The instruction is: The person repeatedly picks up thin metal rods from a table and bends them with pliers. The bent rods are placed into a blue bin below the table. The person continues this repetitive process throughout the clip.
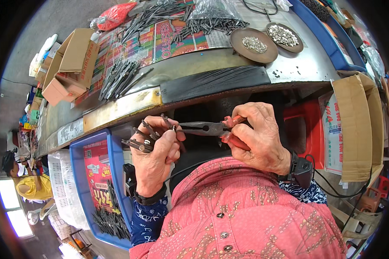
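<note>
My right hand (258,140) is wrapped round the red handles of needle-nose pliers (212,128). The handles are spread, and the jaws look slightly parted, pointing left. My left hand (157,162) is closed on several thin black rods (143,140) whose ends stick out between the fingers. Beside my left thumb and fingertips, the pliers' tips meet a small shiny end of one piece. Whether they grip it, I cannot tell. Both hands are held in front of the table edge, above my lap.
On the table (194,64) lie a bundle of black rods (121,80) and larger heaps farther back. Two brown dishes (255,55) hold small metal parts. An open carton (71,64) stands left. A blue crate (78,172) with black rods sits below; another carton (354,129) is right.
</note>
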`<state>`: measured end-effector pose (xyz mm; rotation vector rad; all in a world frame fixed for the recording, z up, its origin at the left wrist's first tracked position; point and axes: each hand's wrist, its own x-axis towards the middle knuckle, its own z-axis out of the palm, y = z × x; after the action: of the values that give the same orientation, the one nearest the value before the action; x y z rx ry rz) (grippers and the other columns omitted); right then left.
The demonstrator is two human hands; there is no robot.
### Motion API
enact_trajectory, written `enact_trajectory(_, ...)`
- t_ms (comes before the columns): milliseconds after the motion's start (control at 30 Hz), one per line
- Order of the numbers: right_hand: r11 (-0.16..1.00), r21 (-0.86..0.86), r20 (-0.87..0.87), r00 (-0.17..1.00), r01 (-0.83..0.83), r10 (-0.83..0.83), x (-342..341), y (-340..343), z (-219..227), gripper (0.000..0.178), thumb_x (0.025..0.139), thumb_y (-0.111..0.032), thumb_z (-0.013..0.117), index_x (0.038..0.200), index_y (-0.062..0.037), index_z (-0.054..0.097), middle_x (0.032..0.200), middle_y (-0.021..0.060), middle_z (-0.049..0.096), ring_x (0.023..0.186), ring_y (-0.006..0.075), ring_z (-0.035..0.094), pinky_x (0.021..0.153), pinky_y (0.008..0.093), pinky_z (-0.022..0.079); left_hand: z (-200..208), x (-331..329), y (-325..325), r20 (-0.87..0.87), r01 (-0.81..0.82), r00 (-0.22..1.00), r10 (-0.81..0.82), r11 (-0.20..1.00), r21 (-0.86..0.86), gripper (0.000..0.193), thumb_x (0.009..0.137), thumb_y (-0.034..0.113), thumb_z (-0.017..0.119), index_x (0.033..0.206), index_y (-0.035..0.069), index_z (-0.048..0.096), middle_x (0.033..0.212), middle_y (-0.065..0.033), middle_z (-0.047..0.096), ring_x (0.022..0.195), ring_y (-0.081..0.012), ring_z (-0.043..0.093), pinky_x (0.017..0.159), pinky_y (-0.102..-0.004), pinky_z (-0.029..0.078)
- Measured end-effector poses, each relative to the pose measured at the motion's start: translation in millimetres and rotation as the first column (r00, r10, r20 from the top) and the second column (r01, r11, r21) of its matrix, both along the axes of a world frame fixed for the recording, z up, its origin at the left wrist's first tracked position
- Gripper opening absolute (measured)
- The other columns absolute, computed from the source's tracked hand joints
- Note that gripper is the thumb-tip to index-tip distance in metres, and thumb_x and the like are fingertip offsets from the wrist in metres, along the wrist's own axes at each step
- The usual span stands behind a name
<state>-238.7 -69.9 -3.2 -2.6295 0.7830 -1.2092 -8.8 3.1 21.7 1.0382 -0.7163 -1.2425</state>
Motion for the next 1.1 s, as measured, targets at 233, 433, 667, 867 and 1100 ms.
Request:
enact_trajectory(233, 1.0, -0.007, -0.011, 1.0, 0.003, -0.003, -2, 2, -1, 0.022, 0.069, -0.012, 0.081, 0.084, -0.0095, 0.065, 0.108, 0.0074, 0.058, 0.1, 0.0262, 0.061, 0.087, 0.0436, 0.04, -4, 3, 1, -0.084, 0.065, 0.994, -0.066, 0.998, -0.012, 0.014, 0.1, 0.008, 0.066, 0.11, -0.001, 0.061, 0.085, -0.0164, 0.069, 0.049, -0.0048, 0.043, 0.046, -0.0205, 0.036)
enact_trajectory(433, 1.0, -0.024, -0.043, 0.999, 0.005, -0.006, -1, 2, 0, 0.021, 0.069, -0.012, 0.08, 0.082, -0.0109, 0.063, 0.109, 0.0075, 0.058, 0.101, 0.0254, 0.061, 0.088, 0.044, 0.039, -5, 8, 2, -0.188, 0.142, 0.973, -0.132, 0.989, 0.04, 0.012, 0.099, 0.009, 0.066, 0.107, 0.001, 0.061, 0.082, -0.0154, 0.07, 0.046, -0.0051, 0.042, 0.043, -0.0207, 0.033)
enact_trajectory(667, 0.999, -0.002, -0.105, 0.994, -0.041, 0.04, -6, 1, -6, 0.017, 0.073, -0.012, 0.077, 0.083, -0.0105, 0.063, 0.098, 0.007, 0.056, 0.089, 0.0251, 0.058, 0.077, 0.0379, 0.042, -7, 11, 1, -0.211, 0.213, 0.959, -0.19, 0.973, 0.09, 0.011, 0.098, 0.008, 0.067, 0.103, 0.002, 0.059, 0.08, -0.0158, 0.07, 0.045, -0.0057, 0.044, 0.043, -0.0209, 0.033)
enact_trajectory(867, 0.844, 0.43, 0.109, 0.946, -0.321, 0.305, -7, -9, -19, 0.014, 0.074, -0.008, 0.07, 0.087, -0.0042, 0.064, 0.087, 0.0097, 0.055, 0.08, 0.0271, 0.055, 0.068, 0.0373, 0.045, -21, -1, 0, 0.242, 0.065, 0.969, -0.042, 0.994, -0.084, 0.012, 0.095, -0.001, 0.069, 0.104, -0.002, 0.062, 0.085, -0.0157, 0.072, 0.058, -0.0076, 0.057, 0.05, -0.0216, 0.042)
enact_trajectory(1100, 0.717, 0.554, 0.264, 0.907, -0.422, 0.33, -5, -8, -24, 0.022, 0.072, -0.002, 0.069, 0.094, -0.0014, 0.067, 0.088, 0.0108, 0.057, 0.084, 0.0306, 0.058, 0.072, 0.0381, 0.049, -29, -1, -1, 0.436, 0.002, 0.894, 0.102, 0.973, -0.232, 0.009, 0.095, -0.003, 0.069, 0.102, -0.004, 0.063, 0.088, -0.0124, 0.072, 0.062, -0.0088, 0.059, 0.057, -0.0222, 0.047)
